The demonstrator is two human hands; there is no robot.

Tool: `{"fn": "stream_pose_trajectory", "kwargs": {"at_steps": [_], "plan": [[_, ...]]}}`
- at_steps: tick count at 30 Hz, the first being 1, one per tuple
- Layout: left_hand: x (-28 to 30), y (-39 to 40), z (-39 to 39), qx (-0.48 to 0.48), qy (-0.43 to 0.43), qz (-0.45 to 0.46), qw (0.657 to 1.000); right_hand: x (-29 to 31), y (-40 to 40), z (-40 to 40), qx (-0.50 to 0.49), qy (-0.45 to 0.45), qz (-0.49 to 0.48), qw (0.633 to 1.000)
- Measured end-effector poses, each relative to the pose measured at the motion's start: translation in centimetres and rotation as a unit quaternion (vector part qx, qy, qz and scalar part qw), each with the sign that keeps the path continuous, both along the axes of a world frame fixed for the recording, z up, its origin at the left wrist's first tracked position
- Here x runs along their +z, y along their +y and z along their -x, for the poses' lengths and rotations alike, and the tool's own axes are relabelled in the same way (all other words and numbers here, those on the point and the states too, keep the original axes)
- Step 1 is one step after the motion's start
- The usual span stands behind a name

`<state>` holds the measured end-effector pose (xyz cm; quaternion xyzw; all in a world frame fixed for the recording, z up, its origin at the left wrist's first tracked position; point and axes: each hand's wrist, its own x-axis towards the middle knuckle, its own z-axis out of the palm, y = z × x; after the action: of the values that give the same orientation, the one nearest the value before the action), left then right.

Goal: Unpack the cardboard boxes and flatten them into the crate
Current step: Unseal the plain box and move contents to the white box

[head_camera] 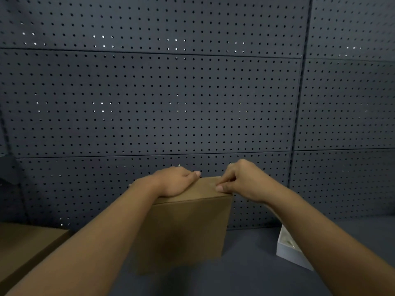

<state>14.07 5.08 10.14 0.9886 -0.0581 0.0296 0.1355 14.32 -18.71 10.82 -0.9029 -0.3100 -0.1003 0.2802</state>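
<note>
Two hands on closed cardboard box (188, 223): left grip (177, 181) flat on top, right grip (239, 180) pinching top seam.

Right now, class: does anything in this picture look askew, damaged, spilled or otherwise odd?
Nothing stands out. The cardboard box stands upright and closed on the grey surface, undented. The left hand rests on its top; the right hand picks at the top seam. A white tray sits beside it, partly hidden.
</note>
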Motion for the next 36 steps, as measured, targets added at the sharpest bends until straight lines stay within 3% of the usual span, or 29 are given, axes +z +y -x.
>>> {"fn": "stream_pose_trajectory", "kwargs": {"at_steps": [12, 17, 22, 29, 36], "plan": [[-0.2, 1.3, -3.0, -0.029, 0.009, 0.033, 0.999, -0.3, 0.6, -2.6, 0.012, -0.017, -0.009, 1.0], [-0.4, 1.3, -3.2, -0.027, 0.005, 0.022, 0.999, 0.3, 1.2, -3.1, 0.026, -0.034, 0.05, 0.998], [-0.6, 1.2, -2.8, -0.027, -0.021, -0.003, 0.999, 1.5, -0.1, -3.5, 0.096, 0.055, 0.041, 0.993], [-0.6, 1.1, -2.0, -0.033, -0.04, 0.003, 0.999, 1.4, 0.3, -2.9, 0.087, 0.004, 0.067, 0.994], [-0.4, 0.8, -1.1, -0.038, -0.037, 0.012, 0.999, 0.5, -0.3, -1.9, 0.084, -0.015, 0.03, 0.996]]}}
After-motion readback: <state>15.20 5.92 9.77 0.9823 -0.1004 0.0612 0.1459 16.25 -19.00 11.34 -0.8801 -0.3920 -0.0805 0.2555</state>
